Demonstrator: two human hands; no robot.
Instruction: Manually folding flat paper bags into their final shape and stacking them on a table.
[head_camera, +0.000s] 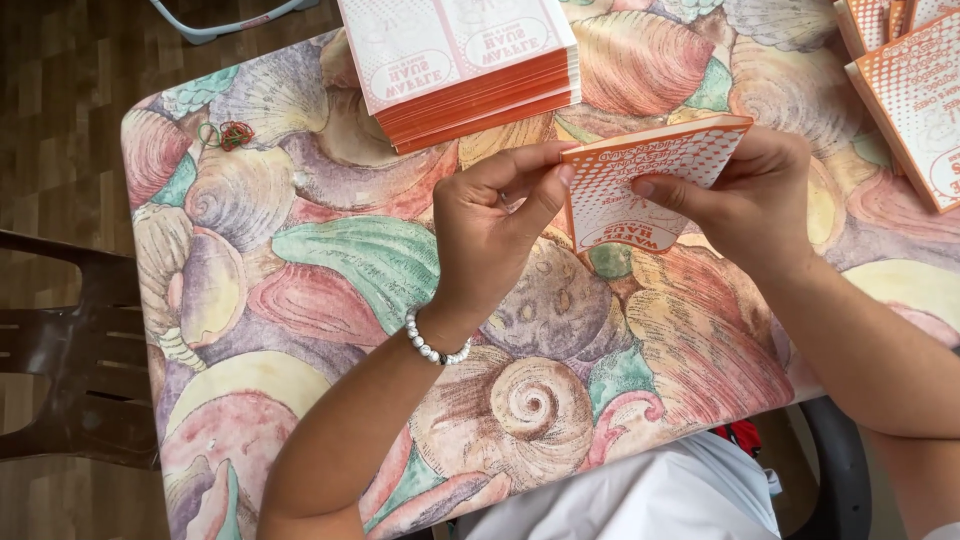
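Observation:
Both of my hands hold one small orange-and-white cardboard box (640, 175) above the table. My left hand (495, 225), with a white bead bracelet at the wrist, pinches the box's left edge between thumb and fingers. My right hand (745, 195) grips its right side, thumb on the printed face. The box is partly folded and tilted, its orange top edge toward the far side. A thick stack of flat orange-and-white box blanks (465, 60) lies just beyond my left hand.
The table wears a shell-patterned cloth (300, 290) in pink, green and tan. Folded boxes (915, 90) lie at the far right corner. Red and green rubber bands (228, 133) rest near the left edge. A dark brown chair (70, 350) stands left of the table.

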